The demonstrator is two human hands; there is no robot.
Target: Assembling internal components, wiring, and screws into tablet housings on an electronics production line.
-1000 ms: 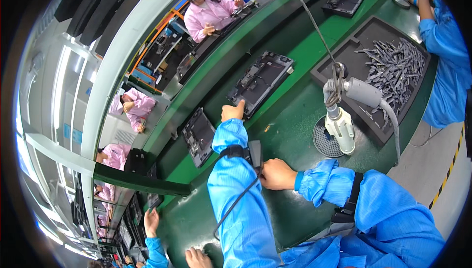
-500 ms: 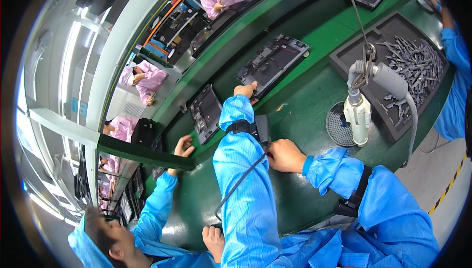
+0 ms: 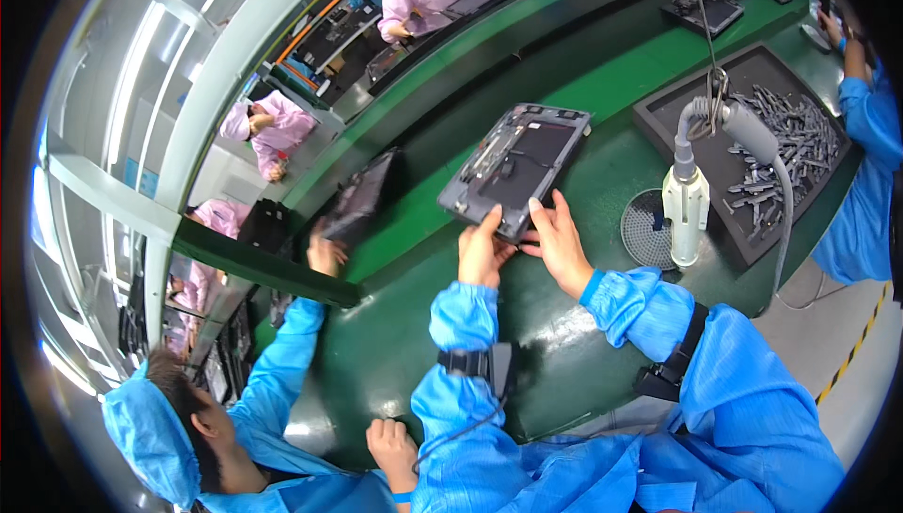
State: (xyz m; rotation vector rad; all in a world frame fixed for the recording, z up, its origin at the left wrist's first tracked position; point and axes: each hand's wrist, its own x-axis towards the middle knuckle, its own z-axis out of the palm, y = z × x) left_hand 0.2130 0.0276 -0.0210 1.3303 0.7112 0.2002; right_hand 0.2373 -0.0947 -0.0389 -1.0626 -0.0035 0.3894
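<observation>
A dark grey laptop-like casing [image 3: 527, 151], open-faced with circuit parts along its left side, is tilted over the green bench. My left hand [image 3: 482, 252] grips its near edge, thumb on top and the other fingers underneath. At the near right corner is my right hand [image 3: 562, 248], its fingers stretched and apart; whether they press on the casing I cannot tell. A white electric screwdriver [image 3: 686, 217] hangs from a cable to the right of my hands. Under it lies a round grey perforated disc [image 3: 647, 228].
A black tray [image 3: 687, 104] holds many small dark strips at right. Beyond runs a green belt [image 3: 621, 127] with another casing [image 3: 701, 11]. To the left, a co-worker's hand [image 3: 325, 254] reaches for a blurred casing [image 3: 362, 195] beside a green post [image 3: 263, 264].
My left hand has drawn the casing off the belt toward me. My right hand has left my left sleeve and opened beside the casing. The co-worker's casing at left has been tilted up.
</observation>
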